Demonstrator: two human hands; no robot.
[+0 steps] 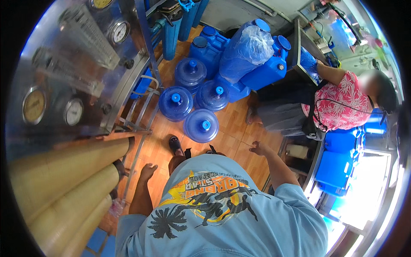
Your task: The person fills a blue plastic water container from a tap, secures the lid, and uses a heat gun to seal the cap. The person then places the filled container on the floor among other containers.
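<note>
My left hand (148, 171) hangs beside my body over the tiled floor, near the metal stand and tan cylinders, with nothing in it. On the other side my right hand (259, 148) is held out over the floor, fingers loosely bent and apart, also holding nothing. Several round translucent blue water bottles with light-blue caps stand upright before me. The nearest bottle (201, 130) is in front of my feet; another bottle (176, 107) is to its left, and one more (212, 99) behind it. Neither hand touches them.
Blue jugs (205, 56) stand behind the bottles, with a plastic-covered blue container (237, 54) among them. A gauge panel (80, 70) and tan cylinders (80, 180) line the left. At right, a person in a pink patterned shirt (340, 102) stands at a counter (303, 66), near blue containers (335, 167).
</note>
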